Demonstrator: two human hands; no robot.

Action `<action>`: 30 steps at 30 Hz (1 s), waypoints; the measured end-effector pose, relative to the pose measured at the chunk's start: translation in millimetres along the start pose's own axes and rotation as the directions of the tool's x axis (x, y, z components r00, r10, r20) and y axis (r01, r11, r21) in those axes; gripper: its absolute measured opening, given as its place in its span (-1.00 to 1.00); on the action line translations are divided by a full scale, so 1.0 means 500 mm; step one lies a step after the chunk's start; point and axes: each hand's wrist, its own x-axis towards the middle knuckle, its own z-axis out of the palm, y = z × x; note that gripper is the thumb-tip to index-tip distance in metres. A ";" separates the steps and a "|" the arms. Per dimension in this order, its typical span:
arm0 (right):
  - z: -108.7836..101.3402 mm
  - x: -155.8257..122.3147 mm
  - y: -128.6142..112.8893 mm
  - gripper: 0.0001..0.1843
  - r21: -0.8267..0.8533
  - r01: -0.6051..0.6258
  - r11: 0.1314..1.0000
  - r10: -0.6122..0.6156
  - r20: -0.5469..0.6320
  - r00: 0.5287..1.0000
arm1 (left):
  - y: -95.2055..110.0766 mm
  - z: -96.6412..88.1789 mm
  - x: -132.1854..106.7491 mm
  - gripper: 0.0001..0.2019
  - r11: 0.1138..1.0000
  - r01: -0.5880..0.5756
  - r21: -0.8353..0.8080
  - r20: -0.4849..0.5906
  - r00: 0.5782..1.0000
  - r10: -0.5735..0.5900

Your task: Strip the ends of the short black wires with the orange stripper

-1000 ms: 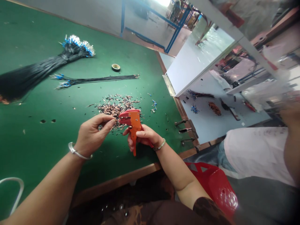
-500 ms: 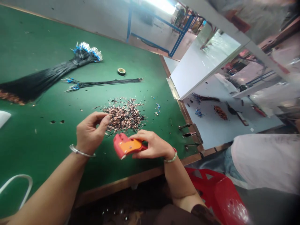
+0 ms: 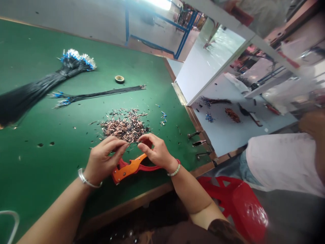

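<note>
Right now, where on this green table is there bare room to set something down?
The green table is bare left of the left hand, below the thick black wire bundle, and beyond the tape roll. Crowded: terminal pile and orange tool around the right hand.

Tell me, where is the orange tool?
In the head view, the orange tool lies on the green table near its front edge, under the left hand and right hand, near the scrap pile.

A wiring workshop: on the green bench [image 3: 38, 162] lie a black wire bundle [image 3: 30, 91], a heap of terminals [image 3: 124, 126] and a tape roll [image 3: 119, 79]. Right of the bench stands a white table [image 3: 223, 135] with wire scraps. Beyond the bench is a blue steel frame [image 3: 126, 25].
</note>
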 end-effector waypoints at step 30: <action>0.013 0.010 0.031 -0.59 0.434 -0.225 0.873 0.275 -0.055 0.960 | 0.003 0.012 0.007 -0.83 0.997 -0.009 -0.080 0.124 0.992 0.019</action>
